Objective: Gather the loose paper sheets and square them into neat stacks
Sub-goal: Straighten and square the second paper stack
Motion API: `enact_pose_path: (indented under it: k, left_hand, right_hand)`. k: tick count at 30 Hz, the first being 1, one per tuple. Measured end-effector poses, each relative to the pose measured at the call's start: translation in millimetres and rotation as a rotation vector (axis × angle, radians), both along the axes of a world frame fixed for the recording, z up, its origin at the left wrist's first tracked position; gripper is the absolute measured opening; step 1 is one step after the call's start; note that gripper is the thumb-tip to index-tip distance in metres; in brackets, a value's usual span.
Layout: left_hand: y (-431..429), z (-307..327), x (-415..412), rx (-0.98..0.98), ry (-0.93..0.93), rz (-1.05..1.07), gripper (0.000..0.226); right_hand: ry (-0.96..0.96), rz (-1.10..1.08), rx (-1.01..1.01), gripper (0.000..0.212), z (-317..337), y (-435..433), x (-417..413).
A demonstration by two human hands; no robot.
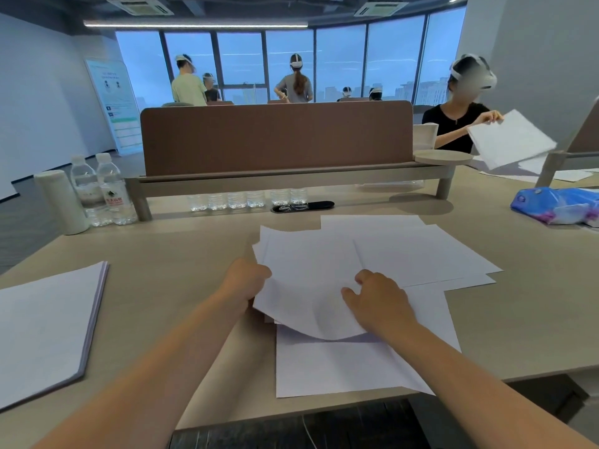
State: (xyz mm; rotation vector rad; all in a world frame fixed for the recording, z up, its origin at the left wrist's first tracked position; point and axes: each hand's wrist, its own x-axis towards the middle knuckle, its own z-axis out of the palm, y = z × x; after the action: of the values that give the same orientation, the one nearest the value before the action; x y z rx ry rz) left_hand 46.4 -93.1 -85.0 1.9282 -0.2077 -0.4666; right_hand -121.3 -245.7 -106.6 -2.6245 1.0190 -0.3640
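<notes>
At lower left, one squared stack lay on the table, with loose sheets fanned across the centre and right. At mid-frame, the left hand gripped the left edge of one lifted bundle; the right hand lay on top, fingers curled, grip unclear. Farther left stood two water bottles.

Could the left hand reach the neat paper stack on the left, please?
Probably yes: only bare desk lies between the left hand and the neat paper stack, though it currently grips loose sheets.
</notes>
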Motion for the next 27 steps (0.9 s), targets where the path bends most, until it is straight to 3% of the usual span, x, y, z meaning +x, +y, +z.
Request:
enact_pose_path:
  k: [5,7,11,13,18,23,25,27]
  left_hand:
    - [3.5,-5.0,3.0,0.023,0.071,-0.021,0.022]
    - [2.9,-5.1,2.3,0.048,0.052,-0.043,0.008]
    - [3.2,-1.3,-1.7,0.085,-0.04,-0.045,0.03]
    - [6.3,-0.7,-0.5,0.093,-0.076,-0.08,0.022]
    - [13.5,7.4,4.1,0.092,-0.207,-0.084,0.024]
    - [12.0,3.2,5.8,0.078,-0.158,-0.089,0.018]
    - [9.7,3.2,1.4,0.103,-0.165,-0.105,0.018]
    - [6.3,1.3,0.8,0.102,-0.172,-0.114,0.032]
  right_hand:
    - [-0.015,0.004,0.019,0.051,1.4,-4.3,-2.2]
    - [-0.024,-0.028,-0.005,0.055,1.1,-8.2,-3.0]
    - [0.134,-0.091,-0.012,0.067,-2.5,-18.8,-4.4]
    - [0.182,-0.08,-0.047,0.068,-6.4,-20.3,-5.8]
    - [-0.023,-0.044,-0.057,0.063,-9.6,-13.9,-8.7]
    - [-0.16,-0.076,-0.052,0.058,-7.4,-16.8,-16.1]
    - [-0.084,-0.121,-0.054,0.058,-6.9,-21.1,-17.3]
    - [0.021,-0.118,-0.028,0.069,-8.5,-23.3,-17.0]
